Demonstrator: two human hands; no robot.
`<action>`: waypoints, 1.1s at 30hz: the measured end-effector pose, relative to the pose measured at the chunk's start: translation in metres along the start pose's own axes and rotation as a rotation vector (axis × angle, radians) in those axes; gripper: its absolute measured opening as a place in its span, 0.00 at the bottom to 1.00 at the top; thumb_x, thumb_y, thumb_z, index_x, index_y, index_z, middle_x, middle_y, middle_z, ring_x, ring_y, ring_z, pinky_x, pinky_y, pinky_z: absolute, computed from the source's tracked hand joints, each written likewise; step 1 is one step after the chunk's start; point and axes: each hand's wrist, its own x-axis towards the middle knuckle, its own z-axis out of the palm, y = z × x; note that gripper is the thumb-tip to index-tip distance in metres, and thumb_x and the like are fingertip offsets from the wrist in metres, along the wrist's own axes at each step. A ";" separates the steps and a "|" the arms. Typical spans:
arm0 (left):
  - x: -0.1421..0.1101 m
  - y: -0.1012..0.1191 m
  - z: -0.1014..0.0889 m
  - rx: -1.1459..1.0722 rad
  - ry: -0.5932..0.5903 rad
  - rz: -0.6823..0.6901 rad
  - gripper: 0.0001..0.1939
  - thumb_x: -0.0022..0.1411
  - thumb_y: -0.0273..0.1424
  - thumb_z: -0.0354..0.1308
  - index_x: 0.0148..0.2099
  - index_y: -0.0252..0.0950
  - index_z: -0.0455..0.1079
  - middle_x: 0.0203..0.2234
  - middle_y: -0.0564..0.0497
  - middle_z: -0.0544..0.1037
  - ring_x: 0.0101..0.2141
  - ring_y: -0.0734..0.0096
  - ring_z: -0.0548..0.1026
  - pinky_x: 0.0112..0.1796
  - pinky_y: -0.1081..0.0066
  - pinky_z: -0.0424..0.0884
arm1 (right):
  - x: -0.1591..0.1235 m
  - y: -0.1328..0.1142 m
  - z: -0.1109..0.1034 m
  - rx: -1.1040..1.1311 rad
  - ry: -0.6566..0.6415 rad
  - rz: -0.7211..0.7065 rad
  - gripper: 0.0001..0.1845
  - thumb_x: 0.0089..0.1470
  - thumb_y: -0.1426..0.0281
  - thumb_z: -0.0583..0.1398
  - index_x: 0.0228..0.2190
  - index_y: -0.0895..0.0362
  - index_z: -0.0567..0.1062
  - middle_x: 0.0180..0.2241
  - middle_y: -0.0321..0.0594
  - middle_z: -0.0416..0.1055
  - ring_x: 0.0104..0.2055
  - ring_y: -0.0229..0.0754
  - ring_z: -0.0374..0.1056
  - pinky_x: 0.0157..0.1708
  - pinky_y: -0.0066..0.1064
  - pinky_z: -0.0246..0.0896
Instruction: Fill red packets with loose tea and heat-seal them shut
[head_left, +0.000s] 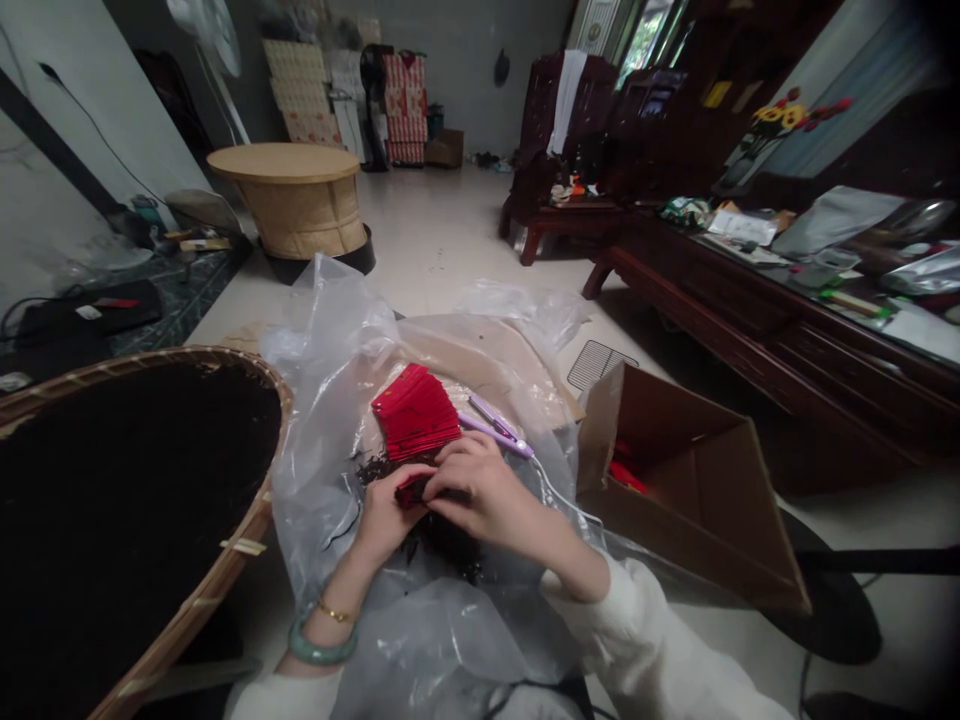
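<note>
My left hand [386, 520] is closed around a small red packet [410, 490], holding its mouth upward. At that mouth, the fingers of my right hand [480, 485] are pinched together on dark, dried tea leaves; the fingertips are partly hidden. Below and around both hands, a loose heap of tea leaves [442, 545] lies on clear plastic sheeting [457, 625]. Just beyond my hands is a fanned stack of red packets [416, 410]. A lilac hair straightener [499, 428] with a white cord rests to the right of the stack, its plates apart.
On the left stands a wide woven basket [274, 460] full of dark leaves. A cardboard box [697, 500] with something red inside sits open at right. Farther off are a round-topped stand [285, 165] and a long, cluttered wooden table [720, 310].
</note>
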 end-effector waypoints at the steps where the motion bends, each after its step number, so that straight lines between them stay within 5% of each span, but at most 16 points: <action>1: 0.000 0.000 0.000 -0.003 0.021 0.018 0.13 0.51 0.31 0.62 0.41 0.37 0.77 0.34 0.50 0.83 0.33 0.65 0.80 0.38 0.69 0.75 | -0.001 0.001 -0.005 0.019 0.051 -0.011 0.03 0.55 0.75 0.64 0.32 0.55 0.77 0.32 0.38 0.77 0.42 0.43 0.69 0.52 0.42 0.54; 8: -0.003 0.003 -0.004 0.028 0.083 0.101 0.12 0.57 0.33 0.62 0.44 0.38 0.76 0.37 0.49 0.83 0.36 0.65 0.81 0.42 0.66 0.77 | 0.002 0.010 -0.022 -0.067 0.376 -0.014 0.05 0.59 0.72 0.59 0.34 0.55 0.77 0.34 0.41 0.75 0.40 0.43 0.69 0.45 0.40 0.59; 13: -0.006 -0.002 -0.007 0.082 0.085 0.165 0.15 0.57 0.35 0.62 0.47 0.39 0.75 0.40 0.48 0.83 0.38 0.64 0.81 0.43 0.66 0.77 | 0.000 0.000 -0.013 -0.038 0.164 -0.160 0.08 0.62 0.69 0.57 0.38 0.56 0.77 0.35 0.42 0.74 0.39 0.42 0.65 0.42 0.36 0.63; 18: -0.007 0.001 -0.006 0.048 0.055 0.121 0.13 0.55 0.34 0.62 0.44 0.38 0.75 0.37 0.49 0.84 0.37 0.63 0.81 0.41 0.66 0.77 | -0.002 0.000 -0.011 -0.203 -0.056 -0.132 0.13 0.64 0.68 0.55 0.47 0.55 0.75 0.35 0.43 0.71 0.36 0.41 0.64 0.35 0.32 0.62; 27: -0.007 0.000 0.000 0.087 -0.001 0.005 0.19 0.49 0.32 0.66 0.46 0.40 0.74 0.36 0.51 0.83 0.36 0.62 0.81 0.41 0.64 0.77 | -0.001 0.007 -0.014 -0.277 -0.188 -0.037 0.10 0.63 0.68 0.58 0.40 0.56 0.78 0.35 0.42 0.68 0.36 0.39 0.63 0.33 0.29 0.59; 33: -0.010 -0.005 -0.003 0.155 0.031 0.198 0.27 0.56 0.31 0.63 0.58 0.40 0.64 0.49 0.44 0.79 0.46 0.62 0.79 0.47 0.61 0.76 | 0.001 0.015 -0.005 -0.333 -0.190 -0.016 0.07 0.59 0.68 0.61 0.37 0.56 0.80 0.35 0.42 0.68 0.36 0.40 0.63 0.33 0.30 0.58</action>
